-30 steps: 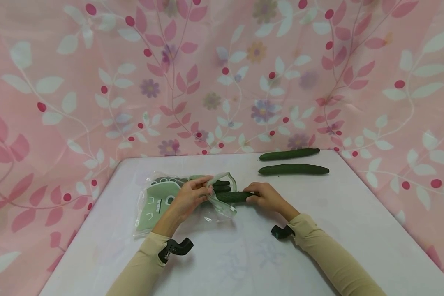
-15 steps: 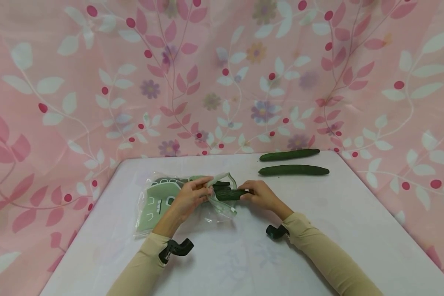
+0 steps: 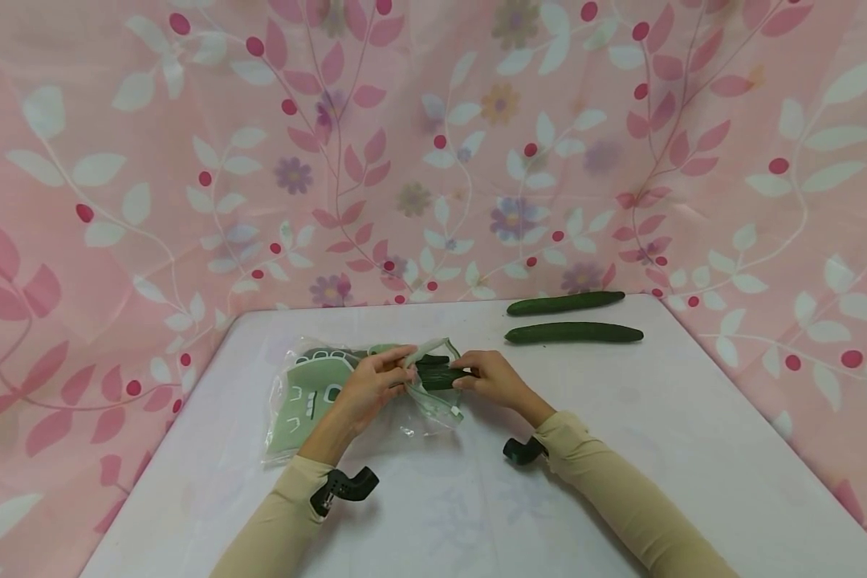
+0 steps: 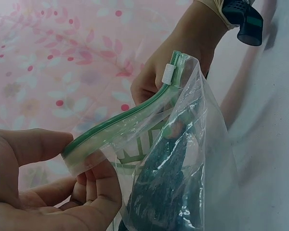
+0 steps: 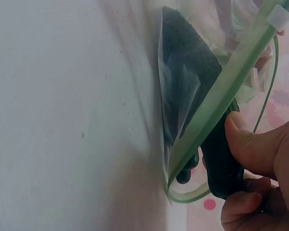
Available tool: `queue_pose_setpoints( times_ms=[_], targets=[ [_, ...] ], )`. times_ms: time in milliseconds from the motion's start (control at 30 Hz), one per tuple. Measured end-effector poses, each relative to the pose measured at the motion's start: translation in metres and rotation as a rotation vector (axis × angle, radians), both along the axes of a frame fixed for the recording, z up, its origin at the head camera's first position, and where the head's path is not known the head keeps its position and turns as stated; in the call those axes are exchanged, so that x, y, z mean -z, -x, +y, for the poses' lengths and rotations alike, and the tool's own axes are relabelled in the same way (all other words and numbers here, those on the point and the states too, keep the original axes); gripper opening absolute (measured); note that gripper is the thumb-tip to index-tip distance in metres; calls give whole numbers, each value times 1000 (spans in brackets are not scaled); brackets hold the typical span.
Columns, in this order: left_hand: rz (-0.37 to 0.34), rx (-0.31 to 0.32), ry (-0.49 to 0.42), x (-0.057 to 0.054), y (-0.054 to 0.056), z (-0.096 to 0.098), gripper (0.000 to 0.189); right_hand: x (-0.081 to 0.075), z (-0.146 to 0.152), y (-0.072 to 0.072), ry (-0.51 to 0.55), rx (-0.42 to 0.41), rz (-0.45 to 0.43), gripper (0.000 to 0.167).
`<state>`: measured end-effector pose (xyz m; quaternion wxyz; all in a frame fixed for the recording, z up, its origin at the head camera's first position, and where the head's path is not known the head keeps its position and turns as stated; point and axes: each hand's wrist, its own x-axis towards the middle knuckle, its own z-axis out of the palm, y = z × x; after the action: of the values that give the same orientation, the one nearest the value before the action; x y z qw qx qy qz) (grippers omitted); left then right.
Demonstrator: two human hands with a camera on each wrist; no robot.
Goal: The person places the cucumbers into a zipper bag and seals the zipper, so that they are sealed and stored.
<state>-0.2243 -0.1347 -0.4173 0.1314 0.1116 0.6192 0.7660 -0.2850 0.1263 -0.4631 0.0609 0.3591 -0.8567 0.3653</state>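
Beige sleeves, black wrist cameras

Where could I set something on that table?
Bare table: between the right sleeve, nearer loose cucumber and right edge; between right sleeve and left sleeve; left of the bag. Crowded: the bag's mouth, with left hand, right hand and held cucumber.

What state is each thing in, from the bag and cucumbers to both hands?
Zip bag: mouth open, lying on the table.
Slider: near one end of the mouth.
Held cucumber: partly inside the bag.
Bagged cucumbers: ends showing at the mouth, count unclear.
Two loose cucumbers: lying apart on the table.
Left hand: pinching the bag's edge.
Right hand: gripping the held cucumber's end.
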Motion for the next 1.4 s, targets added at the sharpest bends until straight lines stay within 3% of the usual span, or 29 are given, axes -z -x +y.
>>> queue_pose_setpoints(
  times_ms=[633, 1200, 1400],
  targets=[
    [-2, 1, 3, 2, 1, 0, 53, 9, -25, 1, 49, 39, -48, 25],
    [-11, 6, -2, 5, 1, 1, 50, 9, -34, 0, -20, 8, 18, 28],
    [-7, 1, -19, 6, 2, 1, 50, 10, -29, 0, 19, 17, 0, 30]
  ],
)
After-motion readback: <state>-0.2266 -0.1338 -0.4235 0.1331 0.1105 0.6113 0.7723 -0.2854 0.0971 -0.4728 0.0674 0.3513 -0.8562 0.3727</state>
